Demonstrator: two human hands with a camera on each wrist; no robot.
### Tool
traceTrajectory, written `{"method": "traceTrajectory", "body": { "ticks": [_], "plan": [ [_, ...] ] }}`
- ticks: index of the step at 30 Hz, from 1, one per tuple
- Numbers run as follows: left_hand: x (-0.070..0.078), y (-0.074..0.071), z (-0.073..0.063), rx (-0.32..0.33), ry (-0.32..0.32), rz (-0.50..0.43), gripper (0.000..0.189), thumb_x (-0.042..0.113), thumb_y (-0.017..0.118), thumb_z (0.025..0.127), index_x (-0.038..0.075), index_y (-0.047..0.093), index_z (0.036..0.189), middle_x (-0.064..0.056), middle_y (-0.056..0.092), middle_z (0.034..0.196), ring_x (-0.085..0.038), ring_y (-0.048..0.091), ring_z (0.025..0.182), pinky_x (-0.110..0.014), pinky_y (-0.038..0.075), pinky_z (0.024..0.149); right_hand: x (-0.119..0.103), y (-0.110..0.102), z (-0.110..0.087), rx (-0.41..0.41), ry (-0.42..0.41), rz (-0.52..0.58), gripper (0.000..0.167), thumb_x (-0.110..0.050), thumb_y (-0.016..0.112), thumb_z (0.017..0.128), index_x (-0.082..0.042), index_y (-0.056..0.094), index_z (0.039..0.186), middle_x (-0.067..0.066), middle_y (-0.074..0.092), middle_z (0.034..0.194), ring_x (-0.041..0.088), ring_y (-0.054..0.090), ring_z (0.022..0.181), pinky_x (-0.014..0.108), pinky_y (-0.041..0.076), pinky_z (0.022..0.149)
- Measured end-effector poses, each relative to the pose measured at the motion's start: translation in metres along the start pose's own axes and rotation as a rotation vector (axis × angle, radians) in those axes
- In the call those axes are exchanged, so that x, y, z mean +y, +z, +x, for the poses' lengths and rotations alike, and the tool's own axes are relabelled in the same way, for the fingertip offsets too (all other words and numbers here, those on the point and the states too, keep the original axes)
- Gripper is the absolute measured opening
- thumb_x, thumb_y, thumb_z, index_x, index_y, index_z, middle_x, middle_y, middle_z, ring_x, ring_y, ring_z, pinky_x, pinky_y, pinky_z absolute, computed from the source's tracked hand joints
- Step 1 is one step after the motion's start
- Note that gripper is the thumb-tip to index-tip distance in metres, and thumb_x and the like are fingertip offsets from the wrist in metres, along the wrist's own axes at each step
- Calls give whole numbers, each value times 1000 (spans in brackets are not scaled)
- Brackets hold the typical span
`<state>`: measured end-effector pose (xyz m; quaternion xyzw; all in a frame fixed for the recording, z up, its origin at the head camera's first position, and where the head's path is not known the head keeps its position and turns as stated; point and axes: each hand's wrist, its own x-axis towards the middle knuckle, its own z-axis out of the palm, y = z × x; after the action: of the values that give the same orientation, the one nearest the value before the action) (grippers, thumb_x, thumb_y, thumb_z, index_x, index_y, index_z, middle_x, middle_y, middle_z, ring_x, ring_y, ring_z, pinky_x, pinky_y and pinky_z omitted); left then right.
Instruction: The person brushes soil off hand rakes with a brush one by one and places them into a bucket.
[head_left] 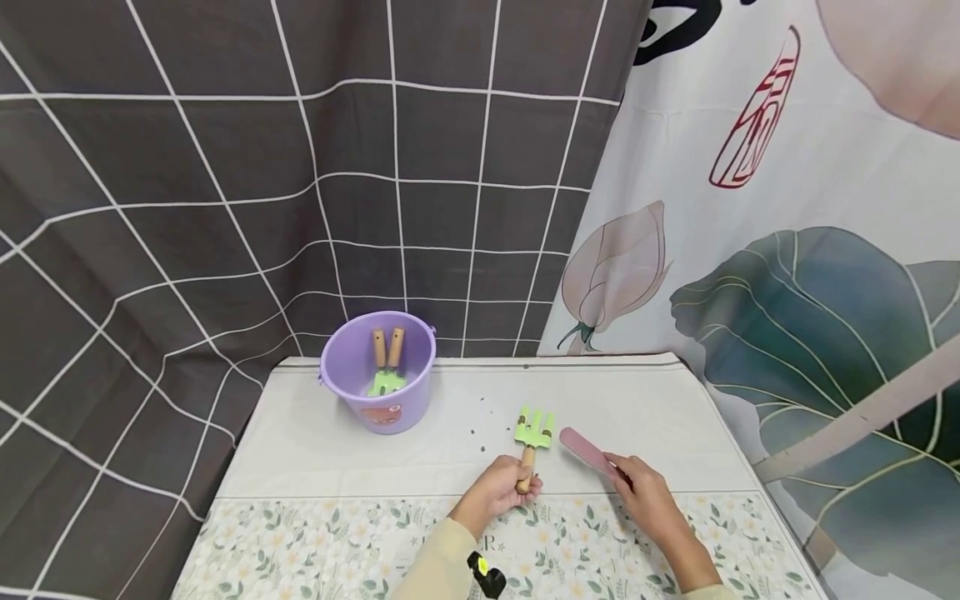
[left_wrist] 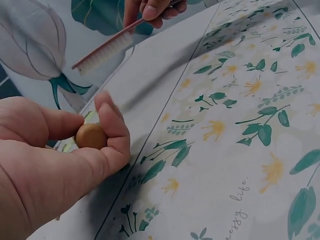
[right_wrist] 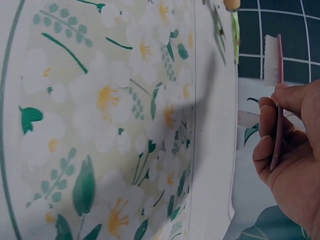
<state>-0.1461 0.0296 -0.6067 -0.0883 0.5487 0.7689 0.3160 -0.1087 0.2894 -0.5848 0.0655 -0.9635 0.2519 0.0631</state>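
In the head view my left hand (head_left: 501, 490) grips the wooden handle of a small green garden fork (head_left: 533, 432), its tines pointing away from me. Brown specks of dirt sit on the tines. The handle's round end (left_wrist: 91, 136) shows between thumb and fingers in the left wrist view. To the right, my right hand (head_left: 647, 498) holds a pink brush (head_left: 585, 450) by its handle. Pale bristles (right_wrist: 271, 60) line one side of the brush in the right wrist view. The brush head is close to the fork's tines, with a small gap between them.
A purple bucket (head_left: 352, 379) stands at the back left of the table, with two wooden-handled tools (head_left: 387, 367) inside, at least one green. Dark crumbs (head_left: 483, 448) lie scattered on the white tabletop (head_left: 300, 450). A floral cloth (head_left: 300, 542) covers the near part.
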Motion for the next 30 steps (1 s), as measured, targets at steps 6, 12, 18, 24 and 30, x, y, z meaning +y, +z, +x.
{"method": "traceTrajectory", "body": {
  "ticks": [6, 12, 18, 24, 30],
  "plan": [
    [6, -1, -6, 39, -2, -17, 12, 5, 38, 106, -4, 39, 115, -4, 51, 81, -9, 45, 64, -18, 39, 56, -7, -2, 3, 22, -46, 21, 34, -3, 70, 97, -6, 69, 131, 2, 69, 99, 7, 57, 81, 27, 53, 66],
    [11, 1, -15, 102, 82, 73, 30, 23, 37, 113, -4, 41, 124, 0, 47, 77, -7, 42, 59, -18, 35, 52, -19, -1, 6, -4, -87, 50, 35, -3, 70, 96, -7, 69, 131, 1, 69, 99, 4, 57, 82, 25, 53, 67],
    [19, 5, -24, 118, 132, 113, 34, 23, 36, 113, -6, 43, 130, -1, 51, 83, -9, 46, 63, -18, 40, 53, -28, -2, 16, 44, -204, 51, 33, -5, 72, 96, -6, 70, 129, 1, 68, 96, 0, 51, 76, 22, 49, 62],
    [34, 6, -31, 91, 148, 78, 40, 19, 34, 113, -12, 40, 137, -6, 54, 92, -12, 52, 74, -22, 44, 62, -40, -8, 32, 46, -288, 42, 31, -8, 70, 99, -6, 70, 129, 1, 67, 96, 0, 48, 73, 19, 45, 59],
    [45, 6, -36, 95, 146, 44, 36, 17, 33, 112, -10, 43, 134, -5, 53, 91, -11, 49, 72, -21, 42, 61, -56, -15, 49, 36, -327, 29, 31, -6, 70, 98, -6, 71, 129, 2, 67, 96, 4, 50, 76, 21, 46, 60]
  ]
}}
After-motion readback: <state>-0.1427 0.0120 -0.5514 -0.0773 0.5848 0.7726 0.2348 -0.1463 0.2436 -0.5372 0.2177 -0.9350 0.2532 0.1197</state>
